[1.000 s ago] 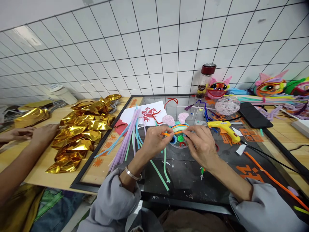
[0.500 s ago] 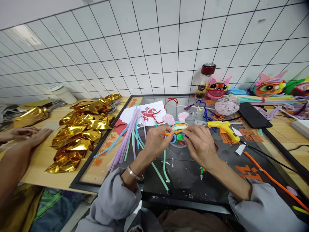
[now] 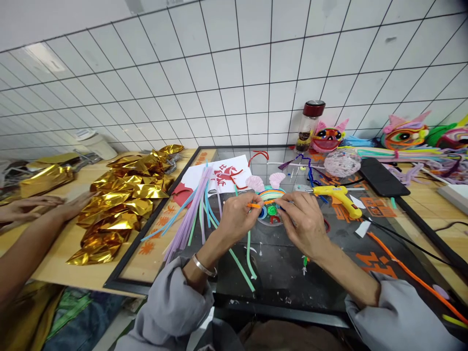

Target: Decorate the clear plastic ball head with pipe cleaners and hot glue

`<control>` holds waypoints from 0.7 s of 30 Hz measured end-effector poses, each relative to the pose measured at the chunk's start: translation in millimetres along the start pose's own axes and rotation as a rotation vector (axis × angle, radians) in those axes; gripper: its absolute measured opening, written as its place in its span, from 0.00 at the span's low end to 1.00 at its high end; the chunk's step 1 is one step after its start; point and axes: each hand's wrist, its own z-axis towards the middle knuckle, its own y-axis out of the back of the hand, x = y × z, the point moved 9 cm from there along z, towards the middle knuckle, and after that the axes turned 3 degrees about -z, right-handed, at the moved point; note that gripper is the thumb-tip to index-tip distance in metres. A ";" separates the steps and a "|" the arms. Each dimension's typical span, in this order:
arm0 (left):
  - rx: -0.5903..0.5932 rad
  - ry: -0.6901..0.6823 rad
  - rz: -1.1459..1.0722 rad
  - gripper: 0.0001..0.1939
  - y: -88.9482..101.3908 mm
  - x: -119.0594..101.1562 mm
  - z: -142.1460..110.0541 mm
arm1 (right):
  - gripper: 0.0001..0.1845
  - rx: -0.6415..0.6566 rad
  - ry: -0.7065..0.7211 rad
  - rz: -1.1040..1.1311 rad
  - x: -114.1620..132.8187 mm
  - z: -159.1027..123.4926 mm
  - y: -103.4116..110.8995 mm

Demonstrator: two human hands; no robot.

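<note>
Between my hands runs a short orange pipe cleaner [image 3: 269,201]. My left hand [image 3: 239,214] pinches one end, with a stub of it sticking out past the fingers. The fingers of my right hand [image 3: 304,217] are closed on the other end. Just beneath lies a colourful animal head [image 3: 272,192] made of pipe cleaners, with pink ears, a striped forehead, blue eye rings and a green nose. My hands partly cover its sides. To the right rests a yellow hot glue gun [image 3: 338,197] on the glass-topped board [image 3: 278,273].
Purple, blue and green pipe cleaners [image 3: 188,214] lie left of my hands beside white paper [image 3: 234,165]. Gold foil pieces [image 3: 124,195] cover the table further left, near a co-worker's hand [image 3: 78,202]. A bottle [image 3: 309,126], a phone [image 3: 383,175] and finished heads [image 3: 404,131] stand behind on the right.
My hands stay nearly in place, still holding the orange pipe cleaner over the animal head. On the left, the co-worker's hand has moved right to the gold foil. The view has shifted slightly.
</note>
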 end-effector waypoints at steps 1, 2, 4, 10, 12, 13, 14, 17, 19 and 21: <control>0.004 -0.010 -0.004 0.06 -0.1 -0.6 0.1 | 0.09 -0.003 -0.002 0.002 0.0 0.2 0.5; 0.003 -0.023 -0.012 0.07 0.1 -1.6 0.3 | 0.09 -0.008 -0.003 0.005 0.1 0.4 1.2; -0.007 -0.058 -0.037 0.07 1.9 -5.2 0.5 | 0.09 -0.025 -0.004 0.010 0.3 0.9 3.7; -0.030 -0.173 -0.146 0.08 6.4 -21.9 -1.8 | 0.08 -0.115 -0.014 0.020 -0.3 2.0 15.9; -0.013 -0.188 -0.209 0.09 5.4 -25.5 -3.0 | 0.07 -0.143 -0.008 0.023 -0.6 1.8 19.6; -0.002 -0.187 -0.241 0.10 4.7 -26.4 -3.5 | 0.06 -0.152 -0.002 0.025 -0.7 1.7 20.9; 0.009 -0.180 -0.269 0.10 4.1 -26.9 -3.8 | 0.06 -0.158 0.004 0.028 -0.7 1.5 21.9; 0.030 -0.145 -0.338 0.14 3.9 -26.6 -4.9 | 0.07 -0.184 0.008 0.024 -2.3 0.4 25.5; 0.042 -0.140 -0.382 0.16 3.6 -27.7 -6.3 | 0.07 -0.206 -0.026 0.019 -6.6 -0.4 28.4; 0.081 -0.151 -0.411 0.16 -0.9 -30.2 -8.7 | 0.07 -0.227 -0.075 0.033 -12.0 -1.0 31.3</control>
